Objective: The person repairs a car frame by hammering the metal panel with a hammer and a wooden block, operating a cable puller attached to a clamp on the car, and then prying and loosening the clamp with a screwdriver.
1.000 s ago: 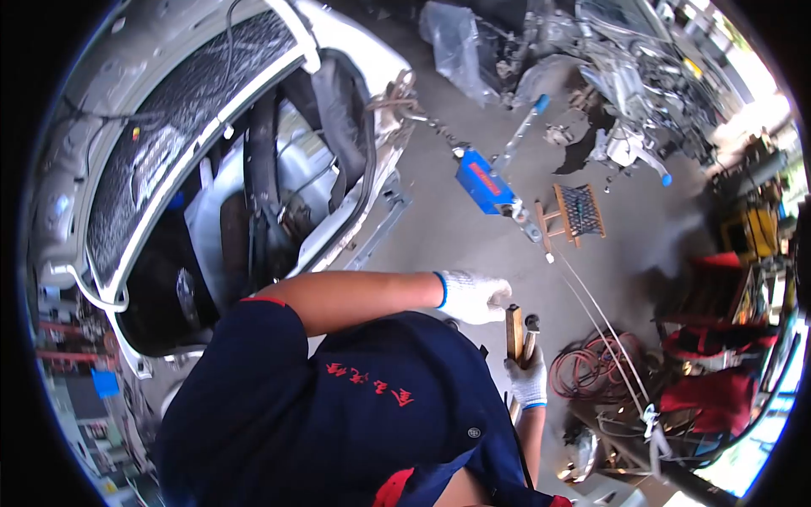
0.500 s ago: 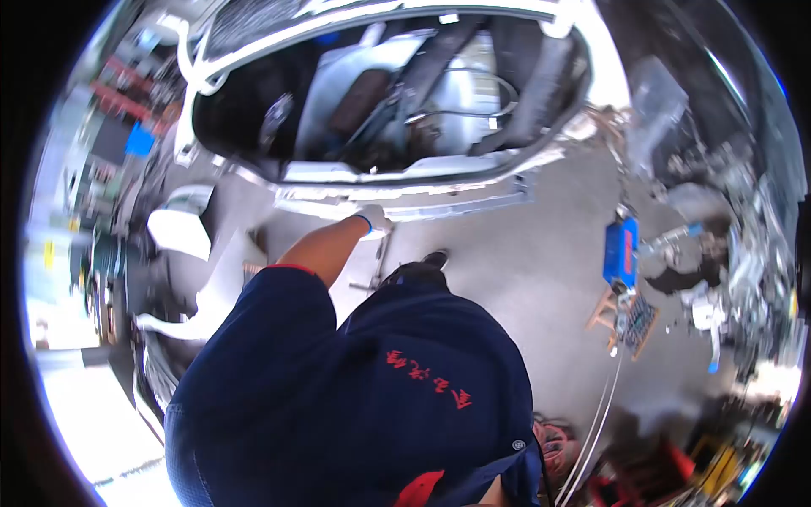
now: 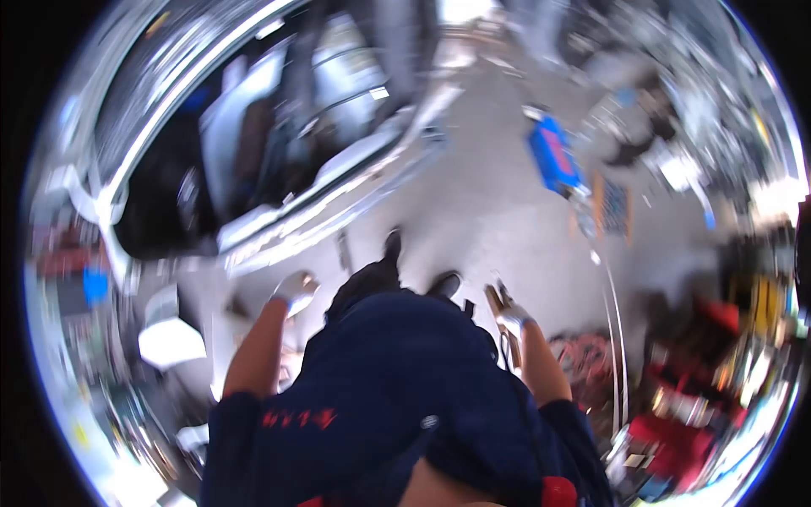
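In the head view, we judge the step in hand to be carrying: the right hand [image 3: 511, 318], gloved, is wrapped around a wood-coloured bar [image 3: 492, 297] and a slimmer tool [image 3: 503, 292] beside it, both ends jutting past the fingers toward the dark shoes [image 3: 394, 245]. The blur keeps us from telling what kind of tool it is. The left hand [image 3: 297, 290], gloved too, hangs out to the other side, near the car body [image 3: 342, 173]; we see nothing in it, but we cannot tell whether its fingers are curled or loose. Neither hand touches the car. As we judge it, any move from here calls for a firm hold on both pieces and careful footing on the floor [image 3: 481, 220].

As for containers, we find one: the open compartment of the car body. In it we make out a pale panel [image 3: 241, 110], dark strips and a thin cable [image 3: 342, 106], all smeared by motion, plus a small shiny object [image 3: 187, 186] in the shadowed end. Well apart from it, a blue unit [image 3: 553, 156] lies near a small woven-topped stool [image 3: 614, 209], and a reddish hose [image 3: 583, 359] is coiled beyond the right hand.
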A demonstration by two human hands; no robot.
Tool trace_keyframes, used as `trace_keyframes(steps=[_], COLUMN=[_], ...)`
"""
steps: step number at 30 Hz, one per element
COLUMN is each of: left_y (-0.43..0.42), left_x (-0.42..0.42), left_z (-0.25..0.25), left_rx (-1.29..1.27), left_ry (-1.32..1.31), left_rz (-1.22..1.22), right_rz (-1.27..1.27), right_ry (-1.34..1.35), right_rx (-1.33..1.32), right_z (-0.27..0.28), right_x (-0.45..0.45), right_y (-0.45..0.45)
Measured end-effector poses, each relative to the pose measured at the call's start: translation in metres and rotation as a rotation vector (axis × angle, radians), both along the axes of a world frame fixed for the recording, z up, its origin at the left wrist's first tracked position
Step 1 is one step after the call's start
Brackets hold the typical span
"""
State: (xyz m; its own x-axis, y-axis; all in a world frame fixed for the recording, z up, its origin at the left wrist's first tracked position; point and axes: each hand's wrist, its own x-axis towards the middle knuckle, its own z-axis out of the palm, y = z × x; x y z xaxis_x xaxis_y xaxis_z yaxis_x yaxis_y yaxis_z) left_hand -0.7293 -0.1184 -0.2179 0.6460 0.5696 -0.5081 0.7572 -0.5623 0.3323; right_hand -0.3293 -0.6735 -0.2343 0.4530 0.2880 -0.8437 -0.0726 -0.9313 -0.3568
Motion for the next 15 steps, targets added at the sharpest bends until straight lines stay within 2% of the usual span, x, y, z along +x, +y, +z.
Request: trace_keyframes(steps=[1, 4, 5, 6, 8, 9, 10, 12, 13, 14, 15], left_y=[0.004, 0.006, 0.025, 0.031, 0.04, 0.054, 0.049, 0.045, 0.019, 0.023, 0.001], left_x=[0.031, 0.131, 0.148, 0.178, 0.234, 0.256, 0.29, 0.339, 0.367, 0.387, 0.405], left_z=[0.011, 0.085, 0.064, 0.068, 0.073, 0.053, 0.066, 0.065, 0.093, 0.076, 0.09], left_rx=[-0.032, -0.145, -0.185, -0.17, -0.282, -0.287, -0.187, -0.152, -0.104, -0.081, -0.094], left_ry=[-0.01, 0.013, 0.026, 0.063, 0.121, 0.104, 0.184, 0.181, 0.268, 0.258, 0.311], left_rz=[-0.017, -0.106, -0.187, -0.338, -0.472, -0.511, -0.638, -0.838, -0.905, -1.035, -1.074], right_rz=[-0.01, -0.078, -0.146, -0.214, -0.365, -0.51, -0.772, -1.064, -1.21, -1.35, -1.507], right_ry=[0.001, 0.044, 0.027, 0.009, -0.039, -0.072, 0.008, 0.058, 0.019, -0.012, 0.052], right_rx=[-0.018, -0.039, -0.031, -0.021, -0.009, 0.006, 0.073, 0.079, 0.019, -0.047, -0.042], right_z=[0.002, -0.004, -0.008, -0.012, -0.028, -0.019, -0.031, -0.034, -0.037, -0.041, -0.047], right_x=[0.002, -0.011, -0.027, -0.042, -0.081, -0.11, -0.145, -0.211, -0.247, -0.284, -0.321], right_y=[0.005, 0.002, 0.001, 0.0, -0.006, -0.007, -0.008, -0.004, 0.005, 0.017, 0.029])
